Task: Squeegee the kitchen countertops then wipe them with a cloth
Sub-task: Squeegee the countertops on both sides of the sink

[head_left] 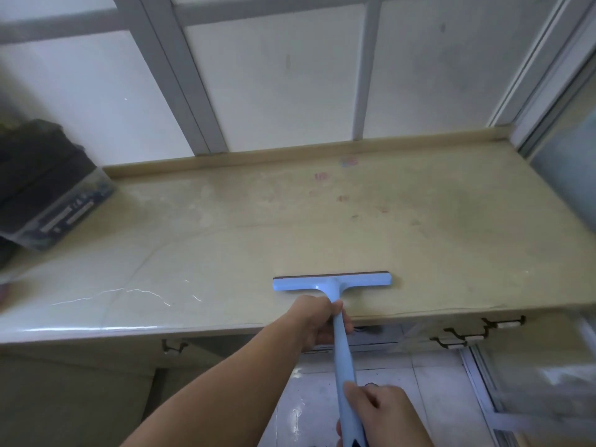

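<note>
Both hands are on the squeegee (335, 285), set apart along its handle. Left hand (317, 324) grips the light-blue handle just below the head, fingers curled round it, thumb up against the shaft, right at the front edge of the countertop (435, 240). Right hand (383, 414) grips the lower end of the handle, nearer the body and below counter level, fingers wrapped from the right side. Handle slopes up from the right hand to the head.

Squeegee head lies flat across the countertop near its front edge, roughly mid-width, dark rubber blade on the far side touching the surface.

Countertop is beige and stained: faint red marks (322, 176) toward the back, well beyond the blade. A wet sheen and thin bright streaks (135, 293) sit left of the squeegee head, near the front edge.

Far left of the squeegee, on the countertop's left end, a dark box-like object (48, 195), blurred, cannot tell what it is. Behind the countertop, window panes with grey frames (206, 101). Under the front edge, right of the handle, dark hooks (477, 333). Below, pale tiled floor (419, 379).
</note>
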